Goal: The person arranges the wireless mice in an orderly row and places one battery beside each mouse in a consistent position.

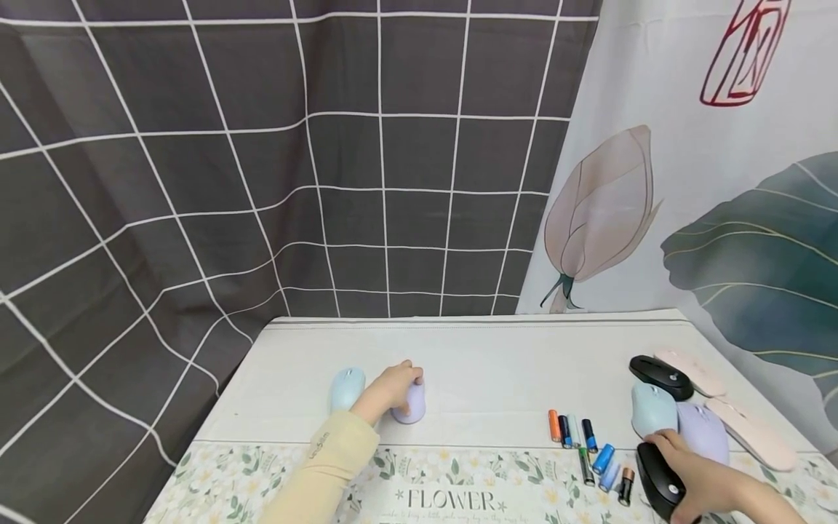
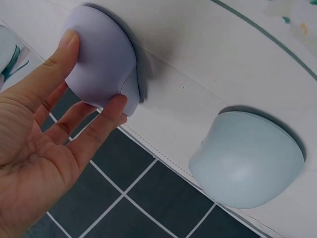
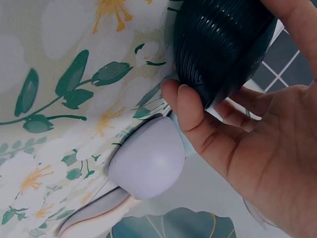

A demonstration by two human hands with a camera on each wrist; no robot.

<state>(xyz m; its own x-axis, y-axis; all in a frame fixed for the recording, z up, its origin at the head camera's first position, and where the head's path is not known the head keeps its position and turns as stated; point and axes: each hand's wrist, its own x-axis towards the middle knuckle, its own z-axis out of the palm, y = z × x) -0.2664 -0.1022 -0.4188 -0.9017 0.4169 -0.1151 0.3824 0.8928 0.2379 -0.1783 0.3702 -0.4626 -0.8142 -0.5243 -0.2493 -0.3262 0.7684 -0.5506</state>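
Observation:
My left hand (image 1: 393,387) grips a lavender computer mouse (image 2: 101,54), thumb on one side and fingers on the other. Just left of it in the head view lies a light blue mouse (image 1: 347,389), which the left wrist view shows as a pale rounded shell (image 2: 247,158). At the table's right side, my right hand (image 1: 703,477) holds a black mouse (image 1: 657,480) between thumb and fingers; its ribbed side (image 3: 223,44) faces the right wrist camera. Beyond that hand sit a second light blue mouse (image 1: 655,410) and a second lavender mouse (image 1: 703,431), side by side.
Several batteries (image 1: 587,435) in mixed colours lie left of my right hand. Another black mouse (image 1: 661,376) and two pale pink flat objects (image 1: 753,434) are at the right edge. A floral mat (image 1: 236,480) covers the table's front; a dark grid curtain (image 1: 419,160) hangs behind.

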